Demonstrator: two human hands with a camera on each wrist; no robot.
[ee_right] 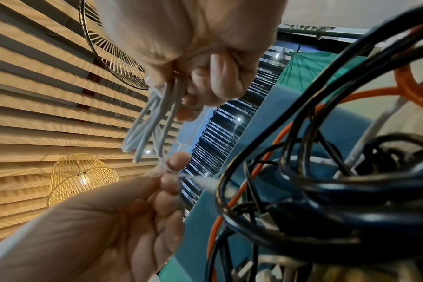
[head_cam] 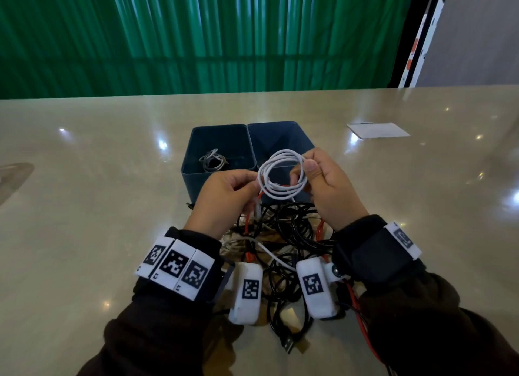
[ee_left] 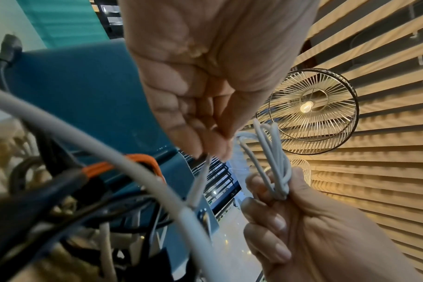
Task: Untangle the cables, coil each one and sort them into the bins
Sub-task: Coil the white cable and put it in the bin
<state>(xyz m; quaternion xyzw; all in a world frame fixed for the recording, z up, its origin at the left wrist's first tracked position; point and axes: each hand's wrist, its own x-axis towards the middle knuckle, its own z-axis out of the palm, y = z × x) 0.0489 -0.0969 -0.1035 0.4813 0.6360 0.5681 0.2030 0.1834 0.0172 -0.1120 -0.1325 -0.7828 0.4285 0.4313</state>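
Observation:
A white cable coil [head_cam: 280, 195] hangs above the table in front of two blue bins. My right hand [head_cam: 304, 170] grips the coil's right side, several loops bunched in its fingers [ee_right: 157, 114]. My left hand [head_cam: 250, 188] pinches the coil's loose tail at the left edge [ee_left: 210, 150]. That tail runs down toward the tangle [head_cam: 292, 226] of black, orange and white cables on the table between my wrists. The left bin [head_cam: 196, 145] holds one grey coiled cable [head_cam: 212, 159]. Nothing shows in the part of the right bin [head_cam: 280, 134] that the coil and my hands leave uncovered.
The bins stand side by side just beyond the tangle on a glossy beige table [head_cam: 98, 193]. A white sheet of paper [head_cam: 377, 130] lies at the far right. A black USB plug [head_cam: 288, 344] pokes out of the tangle near the front edge. A green curtain hangs behind the table.

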